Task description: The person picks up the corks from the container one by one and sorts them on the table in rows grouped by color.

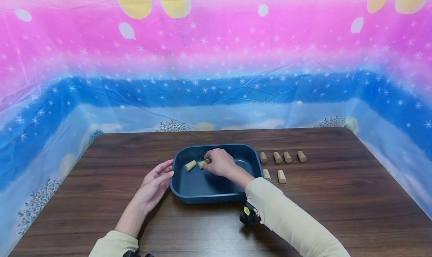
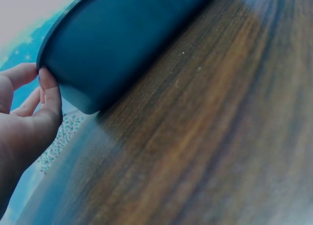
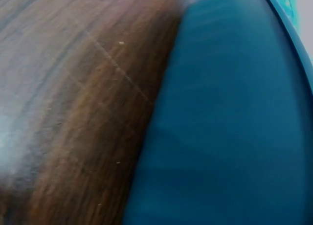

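Observation:
A dark blue rectangular pan with rounded corners stands on the wooden table. My left hand pinches its left rim between thumb and fingers, as the left wrist view also shows with the hand at the pan's edge. Inside, a cork lies near the left wall. Just right of it, my right hand reaches over the front rim and holds another cork at its fingertips, partly covered by them. Only the pan's outer side and table fill most of the right wrist view.
To the right of the pan, several corks stand in two rows, among them a back-row cork and a front-row cork. The brown table extends on both sides. A pink and blue patterned cloth hangs around its back and sides.

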### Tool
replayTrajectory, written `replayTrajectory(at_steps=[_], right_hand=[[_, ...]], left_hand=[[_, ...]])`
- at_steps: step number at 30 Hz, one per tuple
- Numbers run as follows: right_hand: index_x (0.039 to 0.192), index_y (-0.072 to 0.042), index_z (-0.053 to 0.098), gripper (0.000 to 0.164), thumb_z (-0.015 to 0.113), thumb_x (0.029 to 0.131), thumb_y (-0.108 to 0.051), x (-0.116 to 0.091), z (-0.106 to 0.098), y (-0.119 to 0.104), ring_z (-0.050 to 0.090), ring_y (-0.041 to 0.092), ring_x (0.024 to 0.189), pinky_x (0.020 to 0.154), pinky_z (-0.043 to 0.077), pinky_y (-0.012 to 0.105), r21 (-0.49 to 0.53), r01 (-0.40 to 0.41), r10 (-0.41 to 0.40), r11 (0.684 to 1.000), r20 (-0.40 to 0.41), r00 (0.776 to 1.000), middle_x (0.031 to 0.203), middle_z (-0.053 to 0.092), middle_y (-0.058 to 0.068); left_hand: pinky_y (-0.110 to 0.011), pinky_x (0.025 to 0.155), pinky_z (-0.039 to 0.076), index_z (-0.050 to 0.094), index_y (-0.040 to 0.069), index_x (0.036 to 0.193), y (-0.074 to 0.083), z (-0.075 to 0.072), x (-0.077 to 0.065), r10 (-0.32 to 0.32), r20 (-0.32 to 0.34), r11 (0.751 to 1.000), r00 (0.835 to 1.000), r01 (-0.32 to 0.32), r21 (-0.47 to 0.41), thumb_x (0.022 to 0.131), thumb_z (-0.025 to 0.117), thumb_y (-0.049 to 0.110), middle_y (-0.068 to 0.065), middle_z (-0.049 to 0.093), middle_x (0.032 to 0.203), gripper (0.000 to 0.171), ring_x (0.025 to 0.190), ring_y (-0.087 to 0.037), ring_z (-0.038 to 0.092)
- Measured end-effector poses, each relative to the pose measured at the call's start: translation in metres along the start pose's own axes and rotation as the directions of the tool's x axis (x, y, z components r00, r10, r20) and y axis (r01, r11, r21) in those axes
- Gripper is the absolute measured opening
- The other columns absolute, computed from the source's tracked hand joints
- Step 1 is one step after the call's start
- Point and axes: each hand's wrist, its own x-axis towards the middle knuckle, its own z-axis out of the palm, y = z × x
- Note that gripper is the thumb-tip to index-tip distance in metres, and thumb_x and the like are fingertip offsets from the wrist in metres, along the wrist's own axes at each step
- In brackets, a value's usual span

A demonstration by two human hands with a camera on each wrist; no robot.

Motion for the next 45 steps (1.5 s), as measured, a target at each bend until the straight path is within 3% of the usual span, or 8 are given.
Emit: replayTrajectory(at_steps=[10,18,25,28,31,33,35,45], right_hand=[[0.119,-0.007,0.068,0.04,0.072,0.088,-0.032,0.001,0.005,-0.005,0.063,0.016,0.078,0.066,0.052,0.033,-0.015,-0.095,0.094,0.995,-0.064,0.994,0.102,0.069,0.006],[0.08,-0.013,0.068,0.022,0.073,0.086,-0.033,0.006,0.012,-0.009,0.052,0.014,0.057,0.05,0.041,0.028,-0.05,-0.141,0.134,0.989,-0.124,0.983,0.06,0.056,-0.002],[0.059,-0.014,0.05,0.038,0.071,0.088,-0.027,0.008,0.011,-0.006,0.037,0.012,0.045,0.044,0.027,0.025,0.007,-0.124,0.124,0.992,-0.067,0.99,0.049,0.035,-0.004],[0.065,-0.01,0.056,0.031,0.073,0.087,-0.025,0.007,0.008,-0.005,0.039,0.013,0.049,0.047,0.031,0.026,0.035,-0.114,0.115,0.993,-0.021,0.993,0.056,0.04,-0.002],[0.09,-0.003,0.071,0.021,0.075,0.085,-0.022,0.006,0.004,-0.003,0.055,0.015,0.065,0.059,0.047,0.027,0.068,-0.092,0.092,0.993,0.003,0.996,0.077,0.061,0.003],[0.109,0.0,0.07,0.032,0.076,0.084,-0.02,0.004,0.001,-0.002,0.062,0.019,0.083,0.073,0.053,0.031,0.099,-0.071,0.071,0.993,0.009,0.997,0.099,0.068,0.01],[0.116,0.002,0.067,0.038,0.076,0.084,-0.017,0.003,-0.002,-0.001,0.063,0.023,0.095,0.08,0.053,0.035,0.14,-0.055,0.053,0.989,0.015,0.998,0.11,0.067,0.013],[0.118,0.001,0.066,0.038,0.075,0.084,-0.011,-0.005,-0.015,-0.001,0.06,0.023,0.099,0.083,0.052,0.035,0.305,-0.082,0.064,0.949,0.068,0.996,0.109,0.066,0.009]], left_hand=[[-0.022,0.089,0.048,0.038,-0.003,0.141,0.0,0.0,0.001,0.001,-0.011,1.0,1.0,-0.001,-0.025,0.097,0.051,-0.002,-0.004,0.051,0.114,0.047,0.103,-0.012,0.054],[-0.023,0.092,0.047,0.033,-0.004,0.144,0.001,0.003,0.003,0.002,0.004,1.0,1.0,-0.002,-0.014,0.097,0.051,-0.001,-0.005,0.052,0.116,0.051,0.105,-0.012,0.054],[-0.022,0.092,0.047,0.033,-0.004,0.144,0.0,0.003,0.003,-0.003,-0.001,1.0,1.0,0.003,-0.025,0.097,0.05,-0.003,-0.006,0.05,0.117,0.05,0.105,-0.012,0.054],[-0.022,0.093,0.046,0.033,-0.004,0.144,0.0,0.003,0.003,-0.009,0.0,1.0,1.0,0.009,-0.022,0.097,0.051,-0.002,-0.006,0.05,0.117,0.05,0.106,-0.012,0.053],[-0.022,0.093,0.046,0.032,-0.004,0.145,0.0,0.002,0.003,-0.011,0.004,1.0,1.0,0.011,-0.016,0.098,0.051,0.0,-0.005,0.05,0.117,0.051,0.106,-0.012,0.052],[-0.022,0.093,0.046,0.032,-0.004,0.145,0.0,0.002,0.003,-0.009,0.003,1.0,1.0,0.009,-0.014,0.098,0.051,0.0,-0.005,0.05,0.117,0.051,0.106,-0.012,0.052],[-0.022,0.093,0.046,0.033,-0.004,0.144,0.0,0.002,0.003,-0.01,0.001,1.0,1.0,0.01,-0.017,0.098,0.05,-0.001,-0.005,0.05,0.117,0.05,0.106,-0.012,0.052],[-0.022,0.091,0.047,0.032,-0.004,0.145,0.0,0.001,0.001,0.001,-0.006,1.0,1.0,-0.001,-0.019,0.097,0.05,-0.002,-0.005,0.05,0.115,0.051,0.103,-0.011,0.053]])
